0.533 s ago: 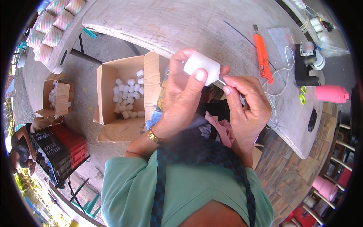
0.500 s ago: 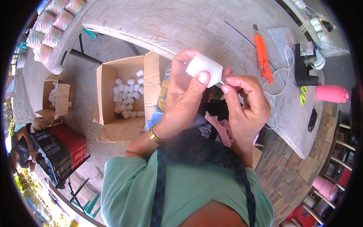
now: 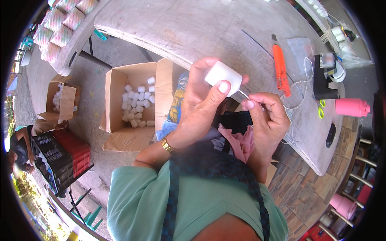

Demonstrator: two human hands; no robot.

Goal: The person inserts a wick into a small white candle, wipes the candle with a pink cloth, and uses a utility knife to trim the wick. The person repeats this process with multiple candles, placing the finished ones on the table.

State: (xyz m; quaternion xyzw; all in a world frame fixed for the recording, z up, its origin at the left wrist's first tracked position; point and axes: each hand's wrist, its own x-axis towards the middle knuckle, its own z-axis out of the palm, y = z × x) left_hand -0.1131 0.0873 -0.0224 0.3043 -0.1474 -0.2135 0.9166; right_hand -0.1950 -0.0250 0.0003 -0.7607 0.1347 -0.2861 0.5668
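Outdoor workshop, wooden worktable (image 3: 193,32), cardboard boxes (image 3: 120,100)

Pink-and-green wrapped packs (image 3: 64,26) stack at the far table end, upper left; brown cartons (image 3: 124,104) stand below.

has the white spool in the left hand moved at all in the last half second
Yes, slightly. The white spool in the left hand has shifted a little right and up, toward the orange cutter on the table.

white spool (image 3: 222,74) underside hid by left hand (image 3: 201,108) | thread end unclear
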